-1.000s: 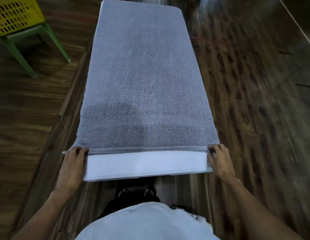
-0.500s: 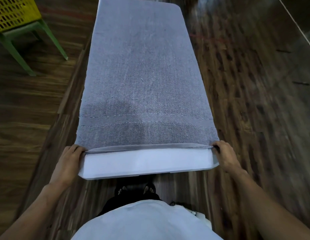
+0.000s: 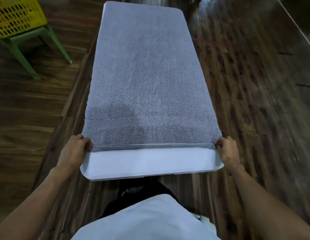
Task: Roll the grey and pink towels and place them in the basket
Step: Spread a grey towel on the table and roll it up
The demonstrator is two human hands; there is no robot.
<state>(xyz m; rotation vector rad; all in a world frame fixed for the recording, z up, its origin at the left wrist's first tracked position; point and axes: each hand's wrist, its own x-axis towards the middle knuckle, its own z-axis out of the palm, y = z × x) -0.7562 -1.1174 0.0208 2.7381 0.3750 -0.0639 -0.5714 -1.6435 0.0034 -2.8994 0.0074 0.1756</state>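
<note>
Both hands slid inward: left hand (image 3: 73, 149) and right hand (image 3: 227, 149) now pinch grey towel (image 3: 147, 80) near corners on table (image 3: 150, 163).

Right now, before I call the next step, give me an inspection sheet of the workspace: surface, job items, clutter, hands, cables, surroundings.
Surface: white table, long and narrow, only its near strip bare.
Job's things: grey towel spread flat along the table, not yet rolled; near hem lifted slightly at the corners. Pink towel: nothing seen. Yellow basket sits on a green stool at far left, off the table.
Clutter: nothing seen.
Grippers: left hand pinches the towel's near left corner; right hand pinches the near right corner.
Cables: nothing seen.
Surroundings: dark wood floor on both sides; the person's white shirt at the bottom edge.
</note>
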